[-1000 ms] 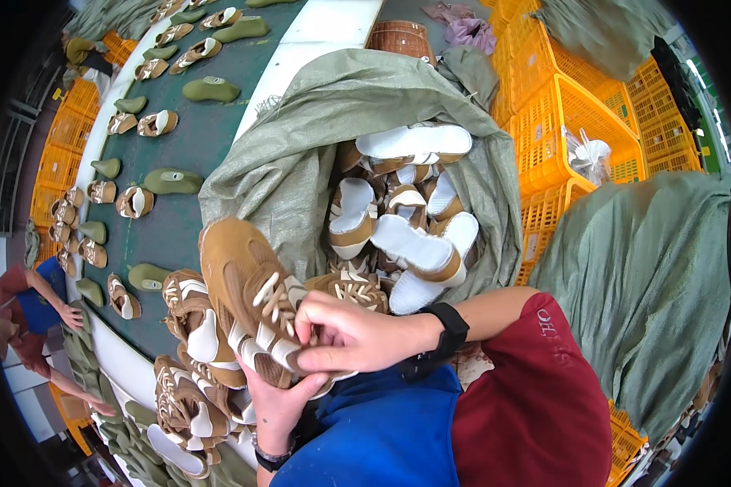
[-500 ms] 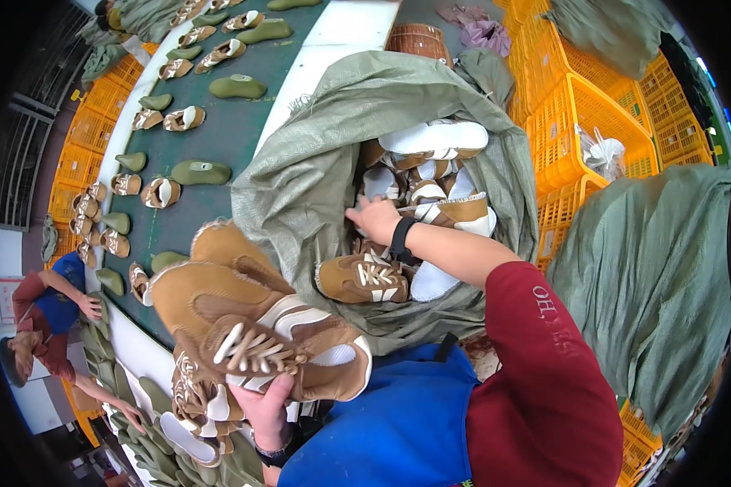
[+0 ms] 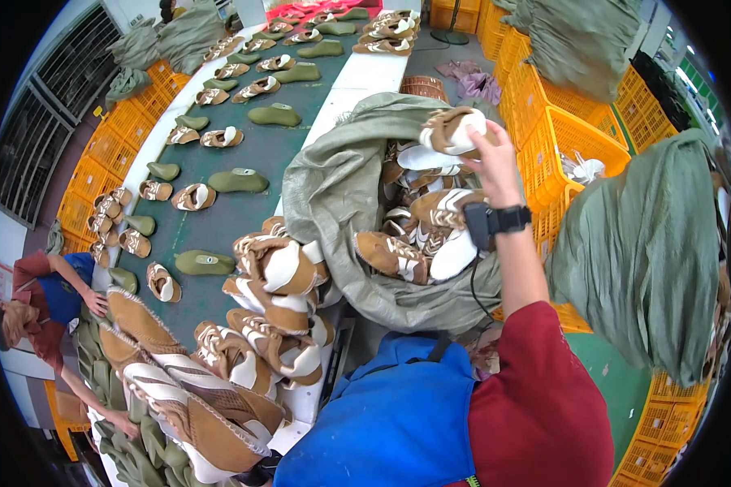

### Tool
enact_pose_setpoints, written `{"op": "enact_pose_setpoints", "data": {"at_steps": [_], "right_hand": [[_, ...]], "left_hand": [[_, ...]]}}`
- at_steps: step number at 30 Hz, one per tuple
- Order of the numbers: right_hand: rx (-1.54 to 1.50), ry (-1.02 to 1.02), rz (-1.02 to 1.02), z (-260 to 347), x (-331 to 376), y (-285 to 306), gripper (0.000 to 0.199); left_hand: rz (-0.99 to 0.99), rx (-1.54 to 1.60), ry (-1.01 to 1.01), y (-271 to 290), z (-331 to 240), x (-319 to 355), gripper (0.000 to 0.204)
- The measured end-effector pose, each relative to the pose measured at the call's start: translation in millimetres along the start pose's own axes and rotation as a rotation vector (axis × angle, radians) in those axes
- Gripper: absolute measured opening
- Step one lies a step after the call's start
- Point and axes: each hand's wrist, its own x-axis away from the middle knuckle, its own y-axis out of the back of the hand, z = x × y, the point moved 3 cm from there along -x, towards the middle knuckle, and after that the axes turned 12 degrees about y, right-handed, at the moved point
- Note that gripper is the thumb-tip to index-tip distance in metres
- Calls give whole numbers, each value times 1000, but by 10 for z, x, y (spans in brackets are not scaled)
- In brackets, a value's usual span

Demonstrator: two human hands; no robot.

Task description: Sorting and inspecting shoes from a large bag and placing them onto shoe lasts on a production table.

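In my right hand [image 3: 495, 158], raised over the sack's far right side, a brown and white shoe upper [image 3: 456, 131] is pinched by its pale end. Below lies the open grey-green woven sack [image 3: 325, 191], filled with more brown shoe uppers [image 3: 390, 256], some showing white undersides. At the lower left, close to the camera, brown suede uppers with white stripes [image 3: 183, 381] are held up by my left hand. The uppers hide its fingers; only a dark band shows at the wrist. Beside them, lace-up uppers [image 3: 276, 272] are piled on the white table edge.
Green shoe lasts [image 3: 240, 180] and uppers stand in rows along the dark green belt [image 3: 219, 219]. A co-worker [image 3: 45, 308] at the left reaches over heaped lasts [image 3: 150, 442]. Orange crates [image 3: 573, 150] and a draped green sheet [image 3: 642, 252] stand at the right.
My right hand has risen out of the sack with a shoe upper. My left hand's uppers have moved left and lower, uncovering the piles on the table edge. The whole view has shifted.
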Motion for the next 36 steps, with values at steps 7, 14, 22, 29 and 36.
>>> {"op": "enact_pose_setpoints", "data": {"at_steps": [7,14,22,29,36], "right_hand": [[-510,-64,1061,1385,2808,-2468,58],[-526,66,1543,1461,3661,-3351,69],[183,-268,1140,1003,3001,-2893,27],[509,-212,897,782,2499,-2640,17],[638,-195,647,907,2512,-2338,16]], "left_hand": [[121,-18,80,454,-191,130,47],[51,-1,-9,2354,-1335,363,45],[-304,323,-307,4221,-2778,545,42],[-385,321,-240,5832,-3465,-486,46],[-521,247,-142,6807,-3254,-1447,46]]}}
